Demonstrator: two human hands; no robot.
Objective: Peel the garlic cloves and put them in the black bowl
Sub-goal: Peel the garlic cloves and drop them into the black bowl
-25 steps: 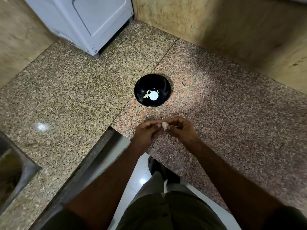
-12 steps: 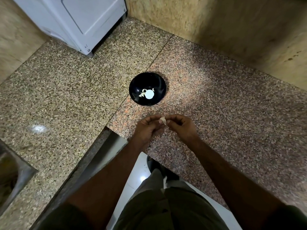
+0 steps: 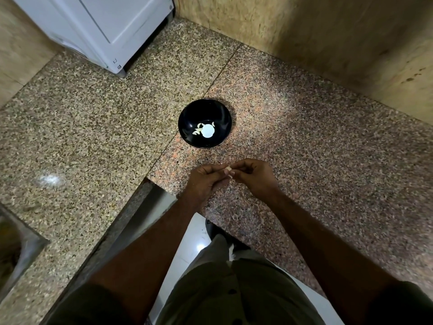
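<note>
since a second ago both my hands have stayed bunched together over the worktop's front edge, and the garlic clove (image 3: 228, 170) now shows less between my fingertips than it did. it is a small pale lump, cream with a bit of skin on it, too small to see how much is peeled. my left hand (image 3: 206, 181) has its fingers curled in and pinches the clove from the left; my right hand (image 3: 254, 175) pinches it from the right, thumb and fingers closed on it. both forearms run up from the bottom of the view and meet there. the black bowl (image 3: 204, 123) sits beyond my hands on the granite worktop (image 3: 304, 148), near the seam between the two slabs, with a few peeled cloves (image 3: 198, 130) inside beside a bright glare spot. bare granite lies between my hands and the bowl. a white appliance (image 3: 105, 26) stands at the far left corner, well apart, and a sink (image 3: 16, 252) cuts into the left edge.
</note>
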